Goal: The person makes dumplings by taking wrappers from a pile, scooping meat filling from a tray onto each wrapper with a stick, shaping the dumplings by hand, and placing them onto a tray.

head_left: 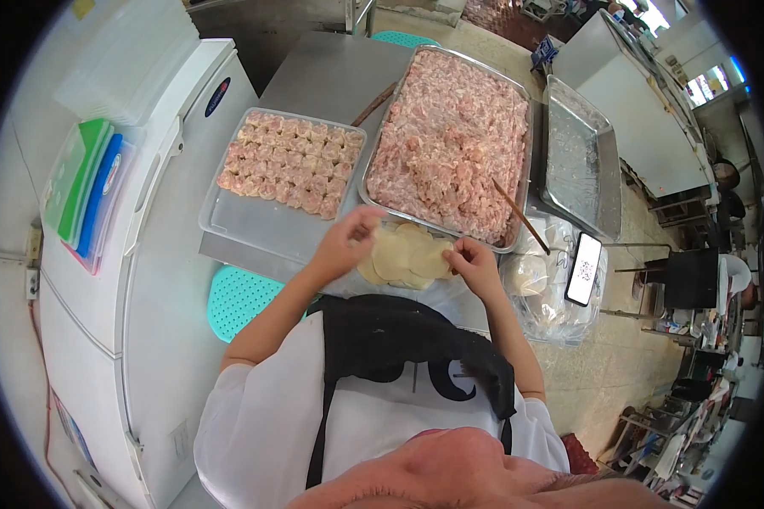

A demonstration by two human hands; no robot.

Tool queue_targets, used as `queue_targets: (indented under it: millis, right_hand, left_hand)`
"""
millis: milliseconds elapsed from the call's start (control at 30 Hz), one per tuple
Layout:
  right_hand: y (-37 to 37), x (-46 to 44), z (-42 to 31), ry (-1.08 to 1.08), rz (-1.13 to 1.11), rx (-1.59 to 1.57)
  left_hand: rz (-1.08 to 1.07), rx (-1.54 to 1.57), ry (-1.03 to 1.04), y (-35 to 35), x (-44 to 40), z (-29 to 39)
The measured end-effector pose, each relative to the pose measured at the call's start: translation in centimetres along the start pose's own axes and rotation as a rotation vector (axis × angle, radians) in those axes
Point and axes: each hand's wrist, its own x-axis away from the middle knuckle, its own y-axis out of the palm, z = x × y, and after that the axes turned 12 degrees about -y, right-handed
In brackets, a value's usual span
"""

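Round pale dough wrappers (405,254) lie overlapping at the table's near edge, in front of a large metal tray of minced meat (450,140). My right hand (474,261) pinches the edge of a wrapper at the right side of the pile. At the pile's left, my left hand (351,242) is raised with its fingers curled; whether anything is between them cannot be made out. A thin wooden stick (520,215) stands slanted in the meat. Rows of filled dumplings (293,161) cover the far part of a plastic tray (255,212) at the left.
At the right are an empty metal tray (579,161), plastic-bagged wrappers (528,273) and a phone (584,269). A white freezer (165,280) stands at the left. A turquoise stool (239,299) shows below the table's left front edge.
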Motion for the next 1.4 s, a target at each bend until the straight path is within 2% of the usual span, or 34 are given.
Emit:
queue_targets:
  millis: [33,67,133,167,233,367,433,467,533,600,633,700,867,933,1033,1067,1133,1267,1333,1400]
  right_hand:
    - [0.0,-0.2,-0.3,-0.007,-0.002,0.003]
    - [0.2,-0.3,-0.5,-0.017,-0.021,0.028]
    - [0.7,-0.4,-0.6,-0.027,-0.039,0.055]
    - [1.0,-0.6,-0.5,-0.05,-0.049,0.061]
    - [1.7,-0.6,-0.9,-0.073,-0.052,0.072]
    - [3.3,-0.7,-2.8,-0.022,-0.052,-0.113]
    - [4.0,-0.8,-2.8,-0.013,-0.061,-0.178]
    - [4.2,-0.9,-2.6,-0.004,-0.076,-0.232]
    - [4.4,-1.1,-2.6,0.003,-0.087,-0.284]
    - [4.5,-1.0,-2.8,0.082,-0.04,-0.542]
    - [4.6,-1.0,-3.1,0.084,-0.037,-0.541]
    - [4.8,-0.9,-3.6,-0.042,-0.042,-0.404]
    - [3.0,-0.7,-1.9,-0.008,-0.006,-0.252]
    - [1.7,-0.5,-1.9,0.014,0.026,-0.247]
    - [0.5,0.1,-1.8,0.046,0.112,-0.226]
    - [0.6,0.1,-1.6,0.049,0.116,-0.229]
    - [1.2,-0.1,-1.5,0.046,0.079,-0.233]
    - [3.3,-0.3,-1.4,0.027,0.065,-0.252]
    - [3.8,-0.4,-1.7,-0.019,0.016,-0.257]
    - [3.7,-0.5,-1.7,-0.024,0.012,-0.311]
  left_hand:
    - [-0.092,-0.231,-0.052,0.7,-0.2,-0.2]
    - [-0.09,-0.232,-0.047,1.7,-0.6,-1.2]
    - [-0.245,-0.575,0.28,3.7,-1.5,-2.9]
    - [-0.245,-0.575,0.285,4.1,-1.7,-3.0]
    - [-0.177,-0.362,0.213,4.6,-1.6,-1.0]
    - [-0.086,-0.469,0.162,4.5,-0.7,1.2]
    - [-0.168,-0.292,0.028,5.3,0.1,2.2]
    - [-0.166,-0.292,0.03,5.2,-0.1,1.3]
    - [-0.208,0.081,-0.134,5.1,-0.8,-0.8]
    - [-0.203,0.145,-0.153,4.6,-0.9,-1.0]
    - [-0.194,0.206,-0.172,4.5,-0.9,-0.8]
    - [-0.183,0.221,-0.175,4.4,-0.7,-0.2]
    - [-0.18,0.262,-0.196,3.3,-0.8,-0.8]
    - [-0.066,0.164,-0.139,2.5,-0.8,-1.4]
    - [-0.031,0.032,-0.122,1.9,-0.7,-1.0]
    - [-0.035,0.03,-0.126,2.1,-0.8,-0.6]
    - [-0.111,-0.219,-0.019,2.9,-1.2,0.4]
    - [-0.185,-0.208,0.024,4.9,-1.7,0.5]
    - [-0.251,-0.048,-0.123,5.7,-2.0,0.4]
    - [-0.254,-0.018,-0.148,5.2,-2.4,0.0]
